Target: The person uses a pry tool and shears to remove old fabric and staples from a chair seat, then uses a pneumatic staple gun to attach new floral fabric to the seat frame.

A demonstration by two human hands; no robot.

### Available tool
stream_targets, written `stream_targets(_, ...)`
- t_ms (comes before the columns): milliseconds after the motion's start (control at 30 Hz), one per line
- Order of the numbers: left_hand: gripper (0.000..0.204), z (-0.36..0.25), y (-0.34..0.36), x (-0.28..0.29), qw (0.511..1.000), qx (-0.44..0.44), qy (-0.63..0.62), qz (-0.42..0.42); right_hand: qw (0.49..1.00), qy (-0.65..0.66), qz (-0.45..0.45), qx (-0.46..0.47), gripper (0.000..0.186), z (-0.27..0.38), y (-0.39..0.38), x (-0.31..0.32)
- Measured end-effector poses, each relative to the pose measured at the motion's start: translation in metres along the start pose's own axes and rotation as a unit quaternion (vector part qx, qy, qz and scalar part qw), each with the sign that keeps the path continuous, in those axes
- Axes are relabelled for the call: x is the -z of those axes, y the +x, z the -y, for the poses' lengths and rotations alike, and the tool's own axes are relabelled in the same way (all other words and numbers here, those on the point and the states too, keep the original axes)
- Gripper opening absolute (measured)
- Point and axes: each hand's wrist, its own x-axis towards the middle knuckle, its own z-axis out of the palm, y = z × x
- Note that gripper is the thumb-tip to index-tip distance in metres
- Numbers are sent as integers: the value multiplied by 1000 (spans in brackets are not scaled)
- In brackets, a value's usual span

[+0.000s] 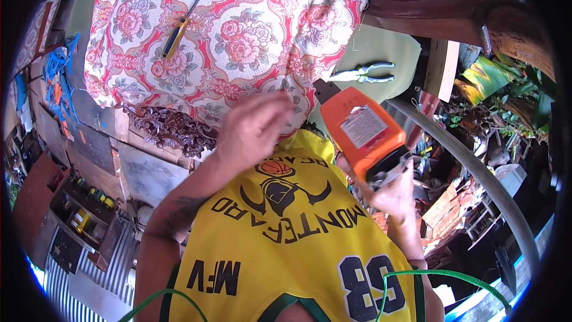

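In my right hand (393,194) is an orange staple gun (351,119), its fingers closed round the handle behind the body. The tool's dark nose points up and left, close to the fabric's right edge. My left hand (253,128), somewhat blurred, is at the front edge of the floral fabric (244,36), fingers stretched toward the right and apparently holding nothing. That red and white rose-patterned fabric covers a seat-like piece. Below its front edge shows a carved dark wooden rail (170,130), partly hidden by my left forearm.
A screwdriver (176,39) with a yellow and black handle lies on the fabric. Pliers (363,73) rest beyond the staple gun on a greenish surface. A curved dark wooden arm (441,15) juts out at the upper right. A grey pipe (471,164) curves down the right side.
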Motion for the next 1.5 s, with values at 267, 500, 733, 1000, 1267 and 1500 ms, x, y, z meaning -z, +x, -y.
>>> stream_targets(267, 74, -39, -9, -32, 946, -46, -162, 276, 986, 127, -85, -58, 35, 75, 49, 20)
stream_targets(500, 78, -49, -6, 14, 878, 46, -439, 187, 843, 531, 83, 36, 24, 149, 181, -7)
stream_targets(733, 54, -15, -3, 137, 910, 257, -301, -123, 774, 623, 74, 82, 33, 160, 262, -120)
stream_targets(1000, 43, 45, 13, 218, 924, 349, -48, -150, 650, 758, -49, -7, 23, 156, 312, -229)
stream_targets(1267, 40, 96, 29, 200, 957, 228, -3, -178, 707, 688, -160, 33, 37, 146, 336, -243)
stream_targets(1500, 40, 116, 20, 190, 965, 152, 94, -192, 948, 160, -43, 273, 25, 97, 158, -184)
